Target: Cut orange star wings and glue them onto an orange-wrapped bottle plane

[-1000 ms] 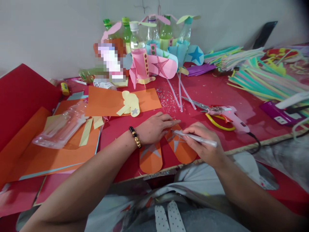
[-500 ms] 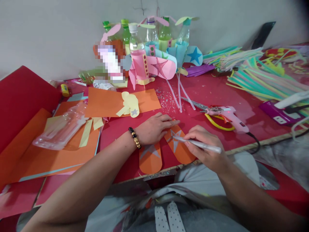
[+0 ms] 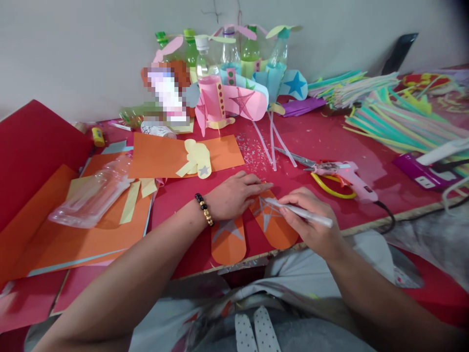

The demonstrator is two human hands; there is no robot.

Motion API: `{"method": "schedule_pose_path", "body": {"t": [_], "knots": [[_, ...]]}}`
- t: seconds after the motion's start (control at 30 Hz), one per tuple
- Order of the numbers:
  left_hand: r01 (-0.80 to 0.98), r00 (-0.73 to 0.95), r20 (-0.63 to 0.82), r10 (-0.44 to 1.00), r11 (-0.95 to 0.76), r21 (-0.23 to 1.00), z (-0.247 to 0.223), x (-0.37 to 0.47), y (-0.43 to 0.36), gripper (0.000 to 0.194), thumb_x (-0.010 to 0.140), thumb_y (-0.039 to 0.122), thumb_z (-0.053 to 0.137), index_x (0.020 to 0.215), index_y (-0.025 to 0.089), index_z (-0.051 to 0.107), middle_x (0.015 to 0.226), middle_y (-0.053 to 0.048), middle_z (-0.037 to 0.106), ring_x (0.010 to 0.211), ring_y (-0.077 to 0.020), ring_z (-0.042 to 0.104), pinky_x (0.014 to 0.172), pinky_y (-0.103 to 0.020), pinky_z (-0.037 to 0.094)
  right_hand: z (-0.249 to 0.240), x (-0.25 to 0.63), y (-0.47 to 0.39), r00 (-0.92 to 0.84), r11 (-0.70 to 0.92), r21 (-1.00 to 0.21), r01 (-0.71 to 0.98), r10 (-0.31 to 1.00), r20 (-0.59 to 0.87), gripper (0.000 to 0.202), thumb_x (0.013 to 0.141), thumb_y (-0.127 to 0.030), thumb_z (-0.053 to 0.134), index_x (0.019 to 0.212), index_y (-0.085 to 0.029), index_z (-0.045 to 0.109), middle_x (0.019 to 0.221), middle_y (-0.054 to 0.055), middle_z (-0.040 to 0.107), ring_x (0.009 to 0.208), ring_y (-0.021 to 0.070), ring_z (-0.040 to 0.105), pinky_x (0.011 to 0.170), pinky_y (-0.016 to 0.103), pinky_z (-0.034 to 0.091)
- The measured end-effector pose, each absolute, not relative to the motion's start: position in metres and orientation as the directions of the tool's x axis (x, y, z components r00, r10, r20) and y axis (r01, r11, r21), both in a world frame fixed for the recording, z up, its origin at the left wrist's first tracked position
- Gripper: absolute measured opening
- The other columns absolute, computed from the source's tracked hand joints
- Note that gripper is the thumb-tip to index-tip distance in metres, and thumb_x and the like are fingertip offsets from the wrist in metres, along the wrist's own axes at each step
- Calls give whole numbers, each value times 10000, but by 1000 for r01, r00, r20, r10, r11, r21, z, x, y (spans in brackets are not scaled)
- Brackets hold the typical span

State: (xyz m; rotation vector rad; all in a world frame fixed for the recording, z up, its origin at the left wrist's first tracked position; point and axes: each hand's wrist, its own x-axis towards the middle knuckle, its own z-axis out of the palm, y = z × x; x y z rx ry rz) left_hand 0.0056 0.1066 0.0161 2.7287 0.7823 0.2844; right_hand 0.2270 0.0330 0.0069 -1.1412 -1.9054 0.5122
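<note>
Carrying all the materials, the broad red-topped desk has the work at its near edge, evidently for easy reach by both arms. A flat rectangular orange paper sheet lies beyond the hands. Behind it, an upright clear plastic bottle wrapped in pink paper appears set back to leave working room. To the right, a pink plastic glue gun lies well apart from the drawing.

Two round-ended orange paper strips, one left and one right, lie flat near the edge. The left hand is laid palm down across their far ends, fingers extended and gripping nothing, apparently to stop the paper slipping. The right hand pinches a slender white pen between thumb and fingers, held towards the tip, probably for control. The tip is beside the far point of the silver-grey star on the right strip; contact cannot be confirmed.

Compared with half a second earlier, the desk contents and left hand are unmoved. The pen tip has shifted from the star's left arm towards its far point. Added colour, if any, is too fine to verify.
</note>
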Motion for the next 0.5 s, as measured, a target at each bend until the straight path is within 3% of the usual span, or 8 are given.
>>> {"method": "schedule_pose_path", "body": {"t": [0.5], "knots": [[485,829,113,547,-805,340,17,5,107,498,917,134,462,1406,227,438,1229,-80,563,1095,-194,496,1005,-370,380,10,231,29,-271,504,-709,493,863,426,61,852,-179,589,884,-211,631,809,43,601,741,181,574,666,326,476]]}}
